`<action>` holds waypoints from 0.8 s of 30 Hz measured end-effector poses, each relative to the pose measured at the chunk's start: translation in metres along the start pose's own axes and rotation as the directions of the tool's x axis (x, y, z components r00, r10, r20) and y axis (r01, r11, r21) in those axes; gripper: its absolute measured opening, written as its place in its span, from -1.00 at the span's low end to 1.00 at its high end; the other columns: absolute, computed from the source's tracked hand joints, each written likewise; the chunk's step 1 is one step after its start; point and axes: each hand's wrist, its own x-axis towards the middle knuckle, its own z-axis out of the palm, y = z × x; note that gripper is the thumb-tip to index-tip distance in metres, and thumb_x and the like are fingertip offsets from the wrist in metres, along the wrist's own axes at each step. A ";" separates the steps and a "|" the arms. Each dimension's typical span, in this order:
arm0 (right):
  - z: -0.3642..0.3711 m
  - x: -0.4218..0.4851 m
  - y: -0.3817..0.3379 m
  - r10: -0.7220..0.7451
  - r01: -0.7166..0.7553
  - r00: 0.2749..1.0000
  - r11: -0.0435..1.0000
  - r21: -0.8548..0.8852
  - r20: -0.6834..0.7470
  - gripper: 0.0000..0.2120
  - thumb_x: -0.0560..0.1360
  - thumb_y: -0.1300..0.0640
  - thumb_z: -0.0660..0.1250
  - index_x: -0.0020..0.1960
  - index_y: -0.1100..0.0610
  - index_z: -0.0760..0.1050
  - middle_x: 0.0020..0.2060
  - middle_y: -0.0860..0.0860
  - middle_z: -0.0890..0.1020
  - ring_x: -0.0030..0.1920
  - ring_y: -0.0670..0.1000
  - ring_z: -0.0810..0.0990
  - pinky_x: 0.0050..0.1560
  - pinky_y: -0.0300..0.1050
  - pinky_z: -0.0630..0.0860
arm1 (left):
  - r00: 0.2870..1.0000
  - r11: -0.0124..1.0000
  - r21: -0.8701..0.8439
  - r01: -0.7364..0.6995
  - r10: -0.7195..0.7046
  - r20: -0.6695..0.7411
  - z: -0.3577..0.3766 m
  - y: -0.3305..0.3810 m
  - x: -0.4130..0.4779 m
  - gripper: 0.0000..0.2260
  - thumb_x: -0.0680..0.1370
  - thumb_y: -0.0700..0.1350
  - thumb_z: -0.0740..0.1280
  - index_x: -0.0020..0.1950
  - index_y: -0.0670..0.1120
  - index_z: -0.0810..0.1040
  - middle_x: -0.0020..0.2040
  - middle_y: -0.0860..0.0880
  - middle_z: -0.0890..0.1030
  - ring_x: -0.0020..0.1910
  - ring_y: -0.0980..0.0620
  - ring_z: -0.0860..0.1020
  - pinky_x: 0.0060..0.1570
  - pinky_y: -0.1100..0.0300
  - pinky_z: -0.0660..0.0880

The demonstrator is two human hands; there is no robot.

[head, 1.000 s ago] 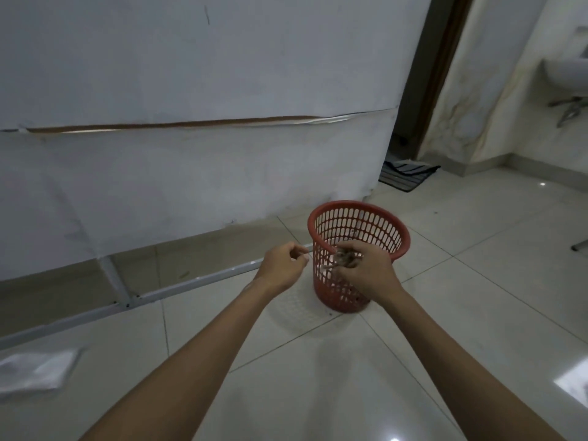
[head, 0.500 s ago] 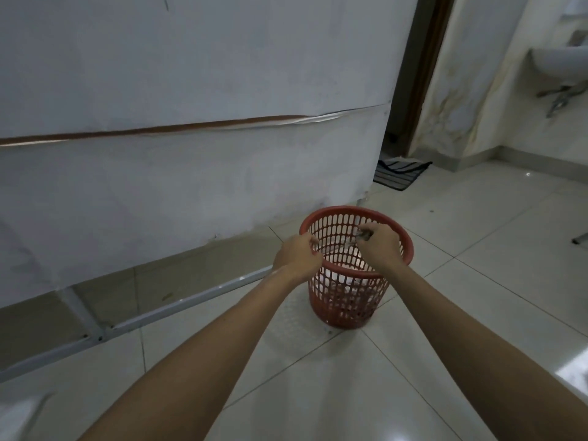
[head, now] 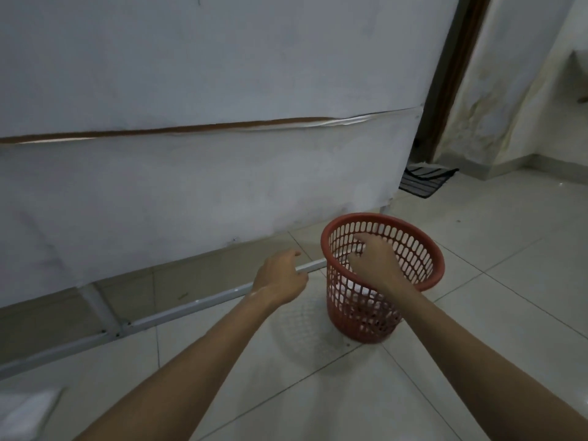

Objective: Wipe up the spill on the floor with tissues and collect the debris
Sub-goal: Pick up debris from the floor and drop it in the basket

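Observation:
A red plastic mesh basket [head: 423,249] stands on the tiled floor near the white panel. White crumpled tissue shows through its lower holes. My right hand [head: 374,261] hovers over the basket's mouth with spread, relaxed fingers and nothing in it. My left hand [head: 281,275] hangs to the left of the basket above the floor, fingers loosely curled, holding nothing that I can see. A white tissue pack [head: 25,409], blurred, lies on the floor at the lower left edge.
A large white panel [head: 191,154] on a grey metal frame rail [head: 178,311] runs along the left. A dark striped mat [head: 424,179] lies by a doorway at the back. Pale floor tiles [head: 509,297] stretch to the right.
My right hand has opened over the basket; the small dark debris it pinched earlier is no longer in it. My left hand has drawn back from the basket rim to the left.

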 end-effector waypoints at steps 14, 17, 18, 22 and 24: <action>0.130 -0.098 -0.145 -0.345 0.290 0.897 0.931 0.221 0.276 -0.58 0.47 0.16 0.31 0.32 0.18 0.43 0.28 0.10 0.51 0.27 0.07 0.46 0.29 -0.14 0.34 | 0.964 0.976 -0.046 0.215 -0.219 -0.151 -0.048 -0.153 -0.103 -0.54 0.52 -0.04 0.27 0.40 -0.04 0.30 0.41 -0.04 0.37 0.38 -0.05 0.33 0.32 0.08 0.33; 0.165 -0.120 -0.168 -0.363 0.284 0.866 0.923 0.260 0.344 -0.57 0.48 0.17 0.31 0.34 0.18 0.41 0.29 0.10 0.50 0.26 0.07 0.48 0.27 -0.17 0.36 | 0.949 0.960 -0.055 0.274 -0.280 -0.146 -0.052 -0.191 -0.120 -0.54 0.52 -0.03 0.27 0.41 -0.04 0.29 0.42 -0.05 0.36 0.39 -0.05 0.32 0.34 0.08 0.31; 0.187 -0.129 -0.182 -0.380 0.290 0.842 0.917 0.273 0.384 -0.56 0.48 0.17 0.30 0.35 0.18 0.41 0.30 0.10 0.49 0.26 0.06 0.47 0.27 -0.18 0.36 | 0.936 0.948 -0.065 0.312 -0.319 -0.148 -0.056 -0.215 -0.130 -0.54 0.52 -0.04 0.26 0.41 -0.03 0.29 0.42 -0.05 0.37 0.38 -0.05 0.32 0.34 0.08 0.31; 0.246 -0.152 -0.217 -0.403 0.280 0.765 0.911 0.304 0.503 -0.57 0.50 0.18 0.28 0.37 0.17 0.38 0.32 0.10 0.47 0.27 0.06 0.46 0.26 -0.21 0.34 | 0.899 0.908 -0.110 0.405 -0.417 -0.134 -0.063 -0.283 -0.154 -0.55 0.52 -0.05 0.26 0.41 -0.03 0.29 0.40 -0.06 0.38 0.36 -0.05 0.34 0.32 0.08 0.33; 0.281 -0.161 -0.234 -0.412 0.283 0.729 0.909 0.307 0.547 -0.57 0.51 0.18 0.27 0.37 0.17 0.37 0.32 0.11 0.46 0.28 0.06 0.45 0.27 -0.21 0.35 | 0.870 0.878 -0.145 0.456 -0.474 -0.137 -0.066 -0.323 -0.167 -0.55 0.51 -0.06 0.27 0.40 -0.03 0.30 0.39 -0.07 0.39 0.35 -0.05 0.35 0.32 0.08 0.34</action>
